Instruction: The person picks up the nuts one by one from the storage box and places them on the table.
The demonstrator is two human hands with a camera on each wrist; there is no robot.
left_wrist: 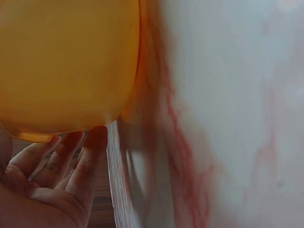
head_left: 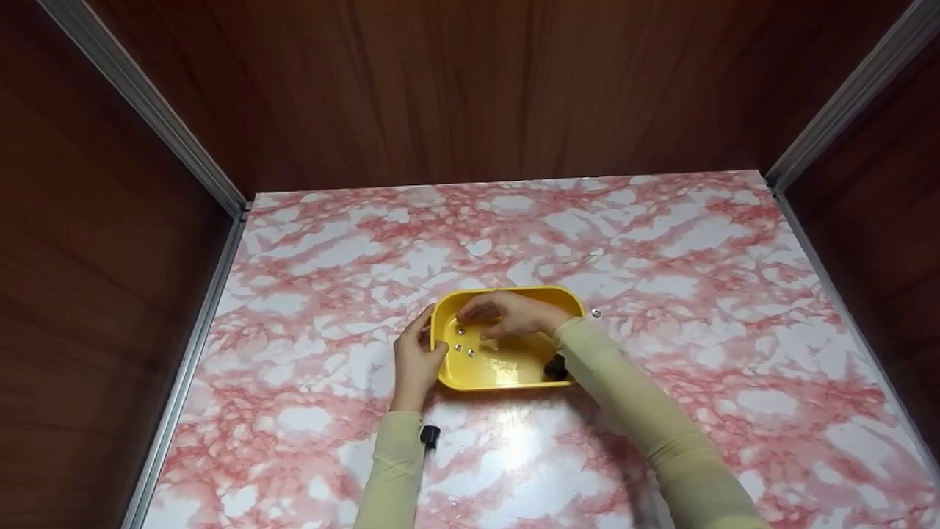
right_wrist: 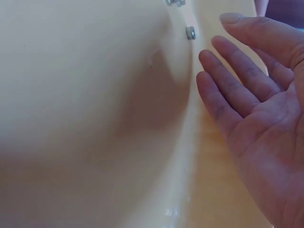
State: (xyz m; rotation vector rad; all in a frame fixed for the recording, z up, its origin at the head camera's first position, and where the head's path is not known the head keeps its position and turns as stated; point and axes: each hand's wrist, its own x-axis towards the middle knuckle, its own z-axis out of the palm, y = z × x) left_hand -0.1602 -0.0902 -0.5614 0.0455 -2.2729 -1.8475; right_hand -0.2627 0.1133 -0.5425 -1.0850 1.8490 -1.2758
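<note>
A yellow plastic tray [head_left: 507,383] with rounded corners lies on the table. My left hand [head_left: 417,361] holds its left end, thumb at the rim and fingers along the outside wall; the left wrist view shows those fingers [left_wrist: 88,166] against the wall. Inside the tray, my right hand [head_left: 514,312] reaches over the left part, thumb and fingers apart, nothing visible between them. Several small silver metal nuts [head_left: 471,353] lie on the tray floor by its fingertips. In the right wrist view one nut [right_wrist: 191,33] sits beside the open right hand [right_wrist: 256,99].
Another small silver nut [head_left: 596,313] lies on the table just outside the tray's right end. The red-and-white marbled table [head_left: 352,279] is bounded by brown wooden panels [head_left: 470,95] at the back and sides, with metal strips [head_left: 183,382] along the side edges.
</note>
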